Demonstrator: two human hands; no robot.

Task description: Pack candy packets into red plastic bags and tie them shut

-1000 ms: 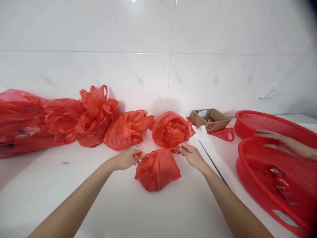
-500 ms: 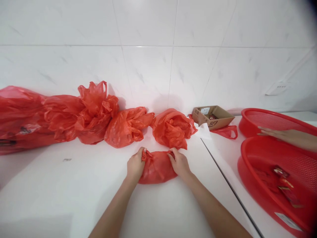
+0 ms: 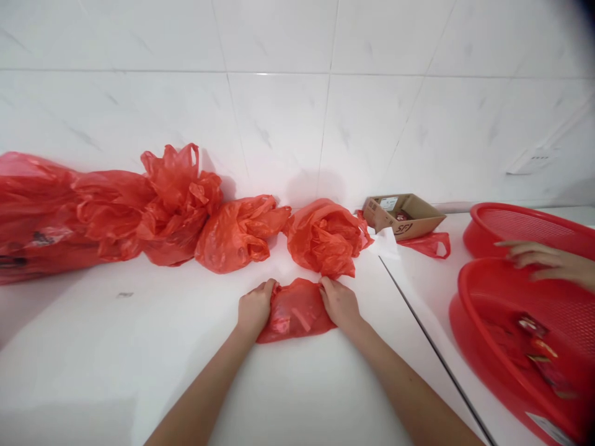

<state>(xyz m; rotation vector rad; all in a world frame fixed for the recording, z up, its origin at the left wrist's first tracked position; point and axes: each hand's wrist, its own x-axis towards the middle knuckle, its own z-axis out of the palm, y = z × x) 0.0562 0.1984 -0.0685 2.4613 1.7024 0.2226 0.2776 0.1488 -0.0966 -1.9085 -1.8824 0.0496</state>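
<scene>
A small red plastic bag (image 3: 295, 313) lies on the white counter (image 3: 139, 359) in front of me. My left hand (image 3: 253, 308) grips its left side with curled fingers. My right hand (image 3: 339, 303) grips its right side the same way. Both hands press the bag down against the counter. Something small shows faintly through the plastic; I cannot make out what.
Several bunched red bags (image 3: 176, 204) line the tiled wall, one (image 3: 325, 237) just behind my hands. A small cardboard box (image 3: 403, 217) sits at the back right. Two red mesh baskets (image 3: 511, 328) stand at right, with another person's hand (image 3: 546, 261) over them.
My hands have come in from holding the bag's top corners apart to gripping its two sides. The bag is now flatter and pressed onto the counter.
</scene>
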